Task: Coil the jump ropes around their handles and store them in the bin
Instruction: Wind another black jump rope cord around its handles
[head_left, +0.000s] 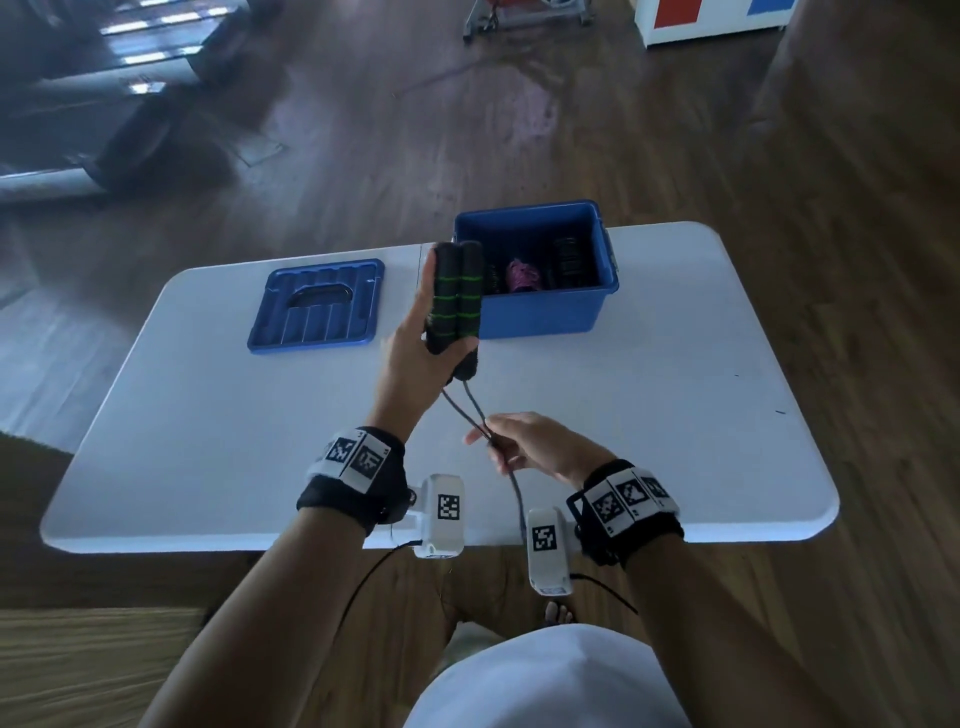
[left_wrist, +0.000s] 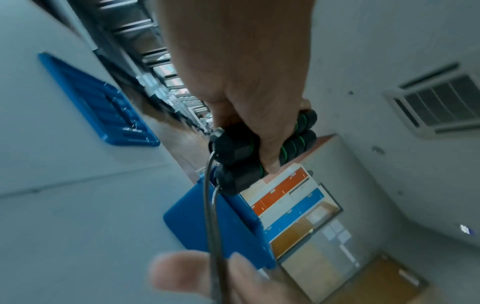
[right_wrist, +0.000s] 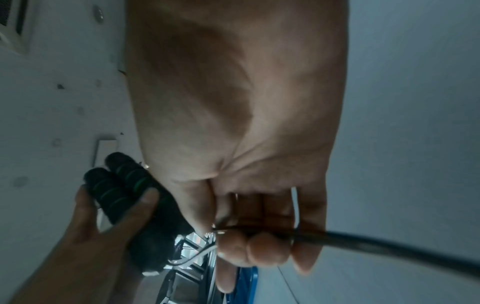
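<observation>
My left hand grips two black jump rope handles with green rings, held upright side by side above the table, just in front of the blue bin. The same handles show in the left wrist view under my thumb. Two strands of dark rope run down from the handles into my right hand, which pinches them with curled fingers. The rope trails on past the right hand toward the table's near edge. Inside the bin lie a pink bundle and dark handles.
The bin's blue lid lies upside down on the white table, left of the bin. Wooden floor surrounds the table. A red, white and blue cabinet stands far back right.
</observation>
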